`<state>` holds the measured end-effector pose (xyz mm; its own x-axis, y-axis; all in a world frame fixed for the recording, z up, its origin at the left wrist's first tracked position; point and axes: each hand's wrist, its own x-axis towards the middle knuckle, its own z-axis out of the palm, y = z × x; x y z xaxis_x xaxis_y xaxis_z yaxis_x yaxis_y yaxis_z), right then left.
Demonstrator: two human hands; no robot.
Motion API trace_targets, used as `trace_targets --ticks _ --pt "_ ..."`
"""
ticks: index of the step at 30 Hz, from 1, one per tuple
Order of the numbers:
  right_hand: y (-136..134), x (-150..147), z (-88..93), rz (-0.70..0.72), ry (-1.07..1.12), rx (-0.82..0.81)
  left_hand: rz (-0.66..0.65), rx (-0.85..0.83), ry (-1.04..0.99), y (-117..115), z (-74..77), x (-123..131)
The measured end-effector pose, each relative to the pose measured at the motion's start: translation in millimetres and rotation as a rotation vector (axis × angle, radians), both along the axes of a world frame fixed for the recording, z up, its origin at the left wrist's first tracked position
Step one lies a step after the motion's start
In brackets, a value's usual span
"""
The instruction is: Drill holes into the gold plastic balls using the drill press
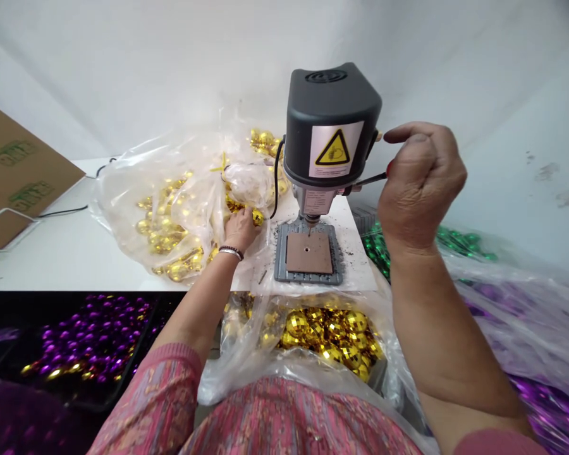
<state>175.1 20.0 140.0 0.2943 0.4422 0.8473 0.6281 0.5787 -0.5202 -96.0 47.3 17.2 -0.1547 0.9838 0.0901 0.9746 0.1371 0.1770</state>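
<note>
A dark grey drill press (332, 120) with a yellow warning label stands on the white table. Its bit hangs over a brown square plate (308, 253) that has a small hole and no ball on it. My right hand (422, 170) is closed around the end of the press's lever (373, 179). Left of the press, my left hand (241, 229) reaches into the open clear plastic bag (137, 170), its fingers at a shiny gold ball (258, 217). More gold balls (165, 234) lie in that bag.
Below the table edge sits a plastic-lined container of gold faceted balls (332, 328). Purple balls (95, 335) fill a dark bin at lower left. Bags with green balls (464, 243) and purple items (550, 404) are at right. A cardboard box (19, 170) stands left.
</note>
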Motion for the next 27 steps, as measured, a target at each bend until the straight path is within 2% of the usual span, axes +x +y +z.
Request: trace_targets --ticks 3,5,8,9,11,14,18,22,27 --pt "-1.5 0.7 -0.7 0.021 0.011 -0.014 0.012 0.083 -0.248 -14.5 6.2 -0.7" --pt "-2.1 0.7 -0.8 0.031 0.019 -0.013 -0.013 0.086 -0.633 -28.5 9.7 0.5" --pt "-2.0 0.0 -0.5 0.036 0.025 -0.015 -0.064 -0.065 -1.319 -48.9 9.6 7.2" --pt "-1.7 -0.3 -0.4 0.033 0.028 -0.013 -0.071 -0.134 -1.483 -54.0 7.9 10.8" --pt "-1.2 -1.0 -0.2 0.026 0.037 -0.004 -0.074 -0.239 -1.658 -60.5 2.5 19.0" --pt "-0.8 -1.3 -0.3 0.036 0.047 -0.008 -0.075 -0.274 -1.688 -61.4 -7.9 32.1" --pt "-0.8 -0.3 -1.1 0.070 0.038 -0.050 -0.082 -0.319 -1.532 -54.9 -15.9 47.9" --pt "-0.5 0.9 -1.8 0.083 0.015 -0.058 -0.129 -0.306 -1.251 -51.4 -12.9 60.7" --pt "-1.5 1.1 -1.5 0.083 0.001 -0.037 -0.219 -0.277 -1.087 -50.6 -10.0 73.5"
